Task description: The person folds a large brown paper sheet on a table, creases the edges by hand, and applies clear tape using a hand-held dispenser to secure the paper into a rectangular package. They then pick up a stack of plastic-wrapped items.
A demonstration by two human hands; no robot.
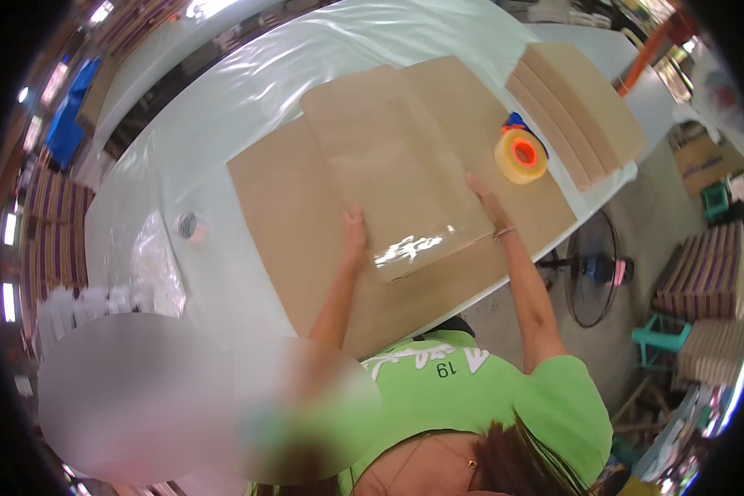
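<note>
A flat brown cardboard box [397, 157] lies in front of me with its rounded flap end pointing away. Clear shiny tape [417, 246] covers its near end. My left hand [355, 236] grips the left edge of the box. On the opposite edge, my right hand [489, 205] holds the box with its fingers along the side. Underneath is a large brown cardboard sheet [269, 190]. A tape dispenser with a wide yellowish roll and an orange core [521, 157] sits on that sheet, to the right of the box.
A stack of folded cardboard [583, 112] stands at the table's far right. The table [215, 273] has a pale plastic cover; a small roll [187, 225] and clear plastic bags [155, 260] lie on its left. Beyond the right edge are a fan [591, 269] and a green stool [661, 337].
</note>
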